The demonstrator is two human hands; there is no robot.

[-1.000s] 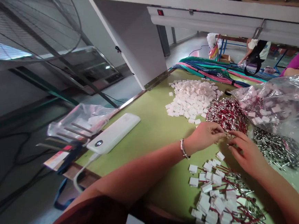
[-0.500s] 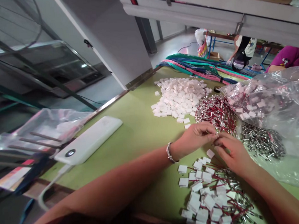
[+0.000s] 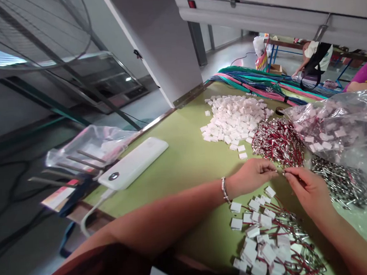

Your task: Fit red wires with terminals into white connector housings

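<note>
My left hand [image 3: 254, 175], with a bracelet on its wrist, pinches something too small to make out over the green table [image 3: 174, 176]. Facing it, my right hand [image 3: 310, 189] also has thumb and finger pressed together, on a tiny shiny bit I cannot name. A narrow gap separates the fingertips. Just beyond them is a heap of short red wires with metal ends [image 3: 277, 140]. Below the hands lies a pile of white plastic connector housings [image 3: 254, 233] with red wires attached. Loose white housings [image 3: 235, 116] are heaped farther back.
Right of my hands are dark metal-tipped pieces [image 3: 341, 182] and a clear plastic bag [image 3: 344, 120] of white and red parts. A bundle of coloured cables [image 3: 255, 81] runs along the back. A white power bank [image 3: 137, 162] lies left. Other people are partly visible beyond.
My fingertips have moved apart from touching to a small gap. The view has swung left, so everything sits farther right in the picture.
</note>
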